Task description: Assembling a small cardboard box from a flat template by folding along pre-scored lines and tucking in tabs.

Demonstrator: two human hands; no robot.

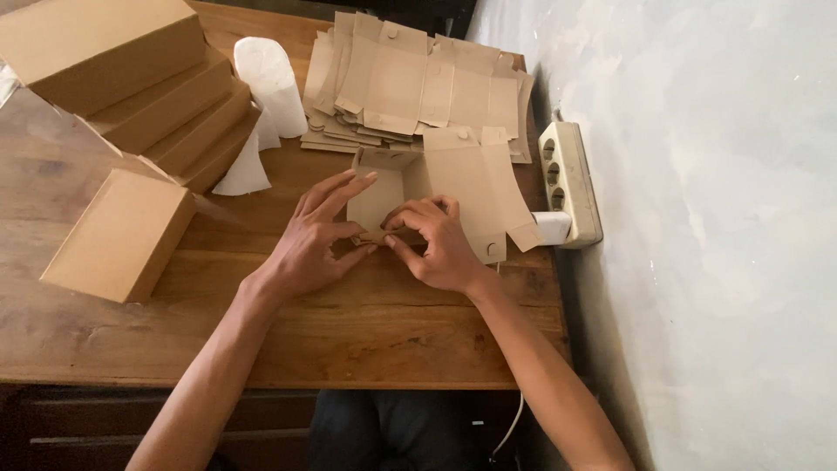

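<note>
A half-folded brown cardboard box (453,187) lies on the wooden table (288,340), its lid flap spread toward the right. My left hand (318,240) pinches the near wall of the box with thumb and forefinger, the other fingers stretched out. Opposite it, my right hand (436,244) grips the same near edge, fingers curled over the fold. Both hands meet at the box's front corner flap.
A pile of flat cardboard blanks (410,78) lies at the far side. Finished brown boxes are stacked at the left (131,78), one more (118,235) nearer. A white paper roll (270,78) and a power strip (571,183) by the wall also sit here.
</note>
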